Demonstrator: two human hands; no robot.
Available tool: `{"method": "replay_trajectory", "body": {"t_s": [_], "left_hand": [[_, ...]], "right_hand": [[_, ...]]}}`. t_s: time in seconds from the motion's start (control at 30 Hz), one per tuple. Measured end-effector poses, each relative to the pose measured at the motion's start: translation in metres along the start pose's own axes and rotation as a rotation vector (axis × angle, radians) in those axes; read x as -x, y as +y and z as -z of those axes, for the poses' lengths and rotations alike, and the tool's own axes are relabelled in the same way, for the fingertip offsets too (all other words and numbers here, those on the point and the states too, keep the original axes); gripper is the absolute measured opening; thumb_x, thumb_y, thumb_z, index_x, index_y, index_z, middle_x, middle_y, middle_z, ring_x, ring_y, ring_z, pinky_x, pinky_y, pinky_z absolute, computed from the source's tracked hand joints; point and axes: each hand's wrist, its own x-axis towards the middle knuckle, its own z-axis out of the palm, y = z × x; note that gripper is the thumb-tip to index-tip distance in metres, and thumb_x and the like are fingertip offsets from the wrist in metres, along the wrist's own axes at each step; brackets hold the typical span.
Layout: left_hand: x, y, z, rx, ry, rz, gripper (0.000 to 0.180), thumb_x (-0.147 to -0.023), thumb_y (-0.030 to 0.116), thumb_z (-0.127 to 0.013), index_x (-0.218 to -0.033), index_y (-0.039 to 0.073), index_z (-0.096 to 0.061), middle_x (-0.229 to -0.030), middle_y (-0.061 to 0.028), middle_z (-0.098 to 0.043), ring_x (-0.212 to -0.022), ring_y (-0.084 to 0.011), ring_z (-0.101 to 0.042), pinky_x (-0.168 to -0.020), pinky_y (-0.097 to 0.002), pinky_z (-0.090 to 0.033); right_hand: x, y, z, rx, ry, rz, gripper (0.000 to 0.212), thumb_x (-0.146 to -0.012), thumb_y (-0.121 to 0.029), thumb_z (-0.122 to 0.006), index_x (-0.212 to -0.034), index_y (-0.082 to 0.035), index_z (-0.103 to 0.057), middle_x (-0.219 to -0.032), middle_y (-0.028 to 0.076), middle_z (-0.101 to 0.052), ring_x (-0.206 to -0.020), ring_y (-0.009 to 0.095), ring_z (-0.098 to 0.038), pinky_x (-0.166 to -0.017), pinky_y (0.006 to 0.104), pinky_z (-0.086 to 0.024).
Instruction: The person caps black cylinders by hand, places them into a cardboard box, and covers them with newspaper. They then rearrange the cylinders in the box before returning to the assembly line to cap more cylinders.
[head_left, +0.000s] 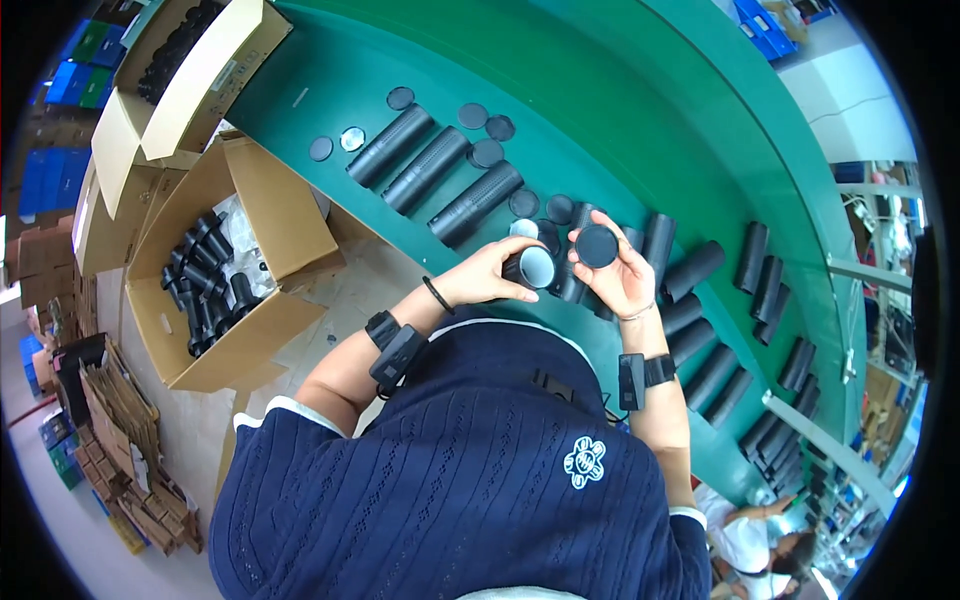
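Note:
My left hand (pixel 482 272) is closed round a black tube (pixel 536 268), its open end with a pale lining turned up toward me. In my right hand (pixel 622 282), a round black cap (pixel 597 246) is pinched between the fingers, its flat face showing. Tube and cap are a short way apart, over the green bench. Just beyond my hands lie loose black discs (pixel 524 203) and a tube (pixel 476 204) on its side. More black tubes, partly hidden by my right hand, lie right behind it.
The green bench (pixel 330 70) runs from upper left to lower right, with rows of black tubes (pixel 712 374) along it. To the left, an open cardboard box (pixel 170 345) holds black flared parts. Another carton (pixel 205 95) stands behind it. A co-worker (pixel 745 540) is at lower right.

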Motion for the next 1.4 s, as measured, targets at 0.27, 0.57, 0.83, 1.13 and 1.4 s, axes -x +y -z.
{"method": "replay_trajectory", "body": {"t_s": [0.27,0.57,0.83,1.13,1.4], "left_hand": [[0.004,0.006,-0.013,0.071,-0.004,-0.011,0.067,-0.078,0.011,-0.074,-0.133,0.001,-0.035,-0.126,-0.0129,-0.045,-0.12,-0.0198,-0.043,-0.102,-0.0336,-0.037],[-0.001,-0.01,-0.011,-0.2,-0.007,-0.128,0.076,-0.075,0.02,-0.077,-0.135,-0.001,-0.034,-0.126,-0.0184,-0.047,-0.122,-0.0257,-0.045,-0.102,-0.037,-0.037],[-0.001,0.001,-0.002,-0.118,-0.081,-0.125,0.068,-0.079,0.028,-0.073,-0.131,0.0,-0.039,-0.123,-0.0157,-0.051,-0.118,-0.0261,-0.048,-0.098,-0.0377,-0.039],[-0.002,-0.003,-0.009,-0.356,-0.002,-0.073,0.069,-0.085,0.041,-0.066,-0.132,-0.002,-0.038,-0.121,-0.0206,-0.047,-0.113,-0.0263,-0.048,-0.096,-0.0352,-0.04],[0.0,-0.004,-0.012,-0.373,0.034,-0.09,0.067,-0.086,0.046,-0.063,-0.13,0.0,-0.04,-0.121,-0.0243,-0.048,-0.115,-0.0346,-0.049,-0.096,-0.0406,-0.04]], "right_hand": [[0.01,0.001,-0.045,1.101,0.154,-0.015,0.053,-0.083,0.0,-0.061,-0.134,0.001,-0.046,-0.127,0.01,-0.047,-0.113,0.021,-0.053,-0.1,0.034,-0.042],[0.003,0.016,-0.054,1.718,0.053,0.082,0.055,-0.067,-0.007,-0.076,-0.119,-0.003,-0.058,-0.12,0.017,-0.057,-0.115,0.032,-0.054,-0.098,0.0388,-0.043],[0.0,0.017,-0.056,1.705,0.092,0.071,0.053,-0.072,-0.003,-0.075,-0.122,-0.003,-0.058,-0.122,0.012,-0.054,-0.112,0.022,-0.056,-0.093,0.0321,-0.047],[-0.001,0.024,-0.061,1.797,0.107,0.126,0.051,-0.069,-0.002,-0.073,-0.118,-0.001,-0.06,-0.118,0.015,-0.057,-0.111,0.029,-0.057,-0.094,0.0344,-0.045],[0.001,0.027,-0.059,1.812,0.104,0.167,0.05,-0.068,-0.001,-0.072,-0.117,-0.002,-0.061,-0.118,0.014,-0.059,-0.111,0.029,-0.057,-0.094,0.0348,-0.045]]}}
